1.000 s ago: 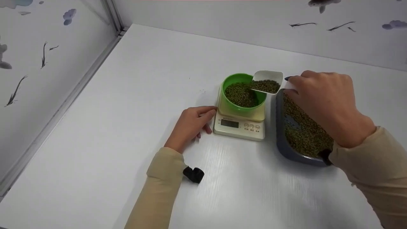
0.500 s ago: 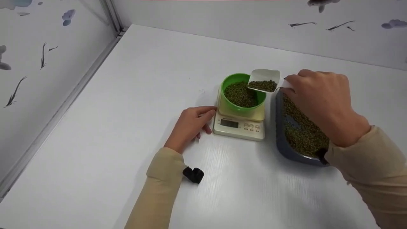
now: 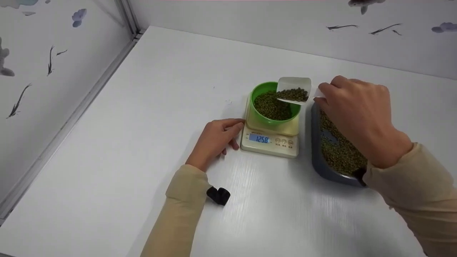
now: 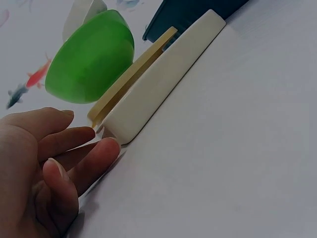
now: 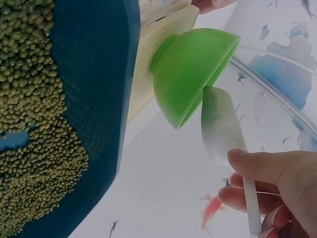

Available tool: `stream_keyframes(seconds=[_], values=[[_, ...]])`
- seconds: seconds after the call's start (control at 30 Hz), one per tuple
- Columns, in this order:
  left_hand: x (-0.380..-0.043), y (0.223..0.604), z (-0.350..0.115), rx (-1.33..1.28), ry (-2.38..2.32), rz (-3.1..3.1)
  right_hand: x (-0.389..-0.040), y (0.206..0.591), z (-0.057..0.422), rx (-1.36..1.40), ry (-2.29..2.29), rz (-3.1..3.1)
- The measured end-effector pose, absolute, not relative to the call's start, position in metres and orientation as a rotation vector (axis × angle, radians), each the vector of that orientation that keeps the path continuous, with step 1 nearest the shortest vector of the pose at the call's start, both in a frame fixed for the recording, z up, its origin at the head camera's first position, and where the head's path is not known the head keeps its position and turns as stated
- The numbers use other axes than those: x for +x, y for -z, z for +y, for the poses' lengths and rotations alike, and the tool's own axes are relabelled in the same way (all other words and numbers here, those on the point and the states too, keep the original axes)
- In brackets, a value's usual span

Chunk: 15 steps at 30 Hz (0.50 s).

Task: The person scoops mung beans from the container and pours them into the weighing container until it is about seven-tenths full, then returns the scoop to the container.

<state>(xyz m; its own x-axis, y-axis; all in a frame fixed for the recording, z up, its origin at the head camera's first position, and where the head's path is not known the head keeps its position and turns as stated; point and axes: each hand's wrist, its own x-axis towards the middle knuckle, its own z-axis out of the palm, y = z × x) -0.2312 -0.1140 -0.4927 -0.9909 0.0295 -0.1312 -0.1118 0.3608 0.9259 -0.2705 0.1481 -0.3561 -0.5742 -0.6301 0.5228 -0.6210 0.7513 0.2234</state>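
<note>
My right hand (image 3: 360,114) pinches the handle of a white scoop (image 5: 223,126) between thumb and fingers. The scoop holds green mung beans (image 3: 294,94), and its lip hangs over the right rim of a green bowl (image 3: 274,121). Mung beans lie inside the bowl too. That bowl stands on a cream kitchen scale (image 3: 269,148), whose lit display (image 3: 260,139) reads 125.8. At the scale's left side, my left hand (image 3: 216,139) rests on the table; its loosely bent fingers touch the scale's edge in the left wrist view, holding nothing.
A dark blue tub (image 3: 316,153) of mung beans stands just right of the scale, beneath my right forearm. White panels with painted fish and plants border the white table (image 3: 150,117) at the left and back. A black wrist device (image 3: 218,196) sits at my left cuff.
The scoop and my right hand have shifted slightly left over the bowl. The scale's display, dark before, is now lit with a number. My left hand has stayed in place.
</note>
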Motion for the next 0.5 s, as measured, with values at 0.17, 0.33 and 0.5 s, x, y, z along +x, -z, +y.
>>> stream_keyframes(seconds=[0.17,0.33,0.5], values=[[-0.2314,0.4923,-0.1138,-0.076,-1.714,2.477,-0.2713,0.3562,0.1467,0.938,0.034,-2.325],[-0.2313,0.4924,-0.1127,-0.081,-1.725,2.467,-0.2698,0.3557,0.1421,0.95,0.064,-2.321],[-0.2312,0.4924,-0.1116,-0.077,-1.722,2.472,-0.2674,0.3558,0.1402,0.963,0.046,-2.29]])
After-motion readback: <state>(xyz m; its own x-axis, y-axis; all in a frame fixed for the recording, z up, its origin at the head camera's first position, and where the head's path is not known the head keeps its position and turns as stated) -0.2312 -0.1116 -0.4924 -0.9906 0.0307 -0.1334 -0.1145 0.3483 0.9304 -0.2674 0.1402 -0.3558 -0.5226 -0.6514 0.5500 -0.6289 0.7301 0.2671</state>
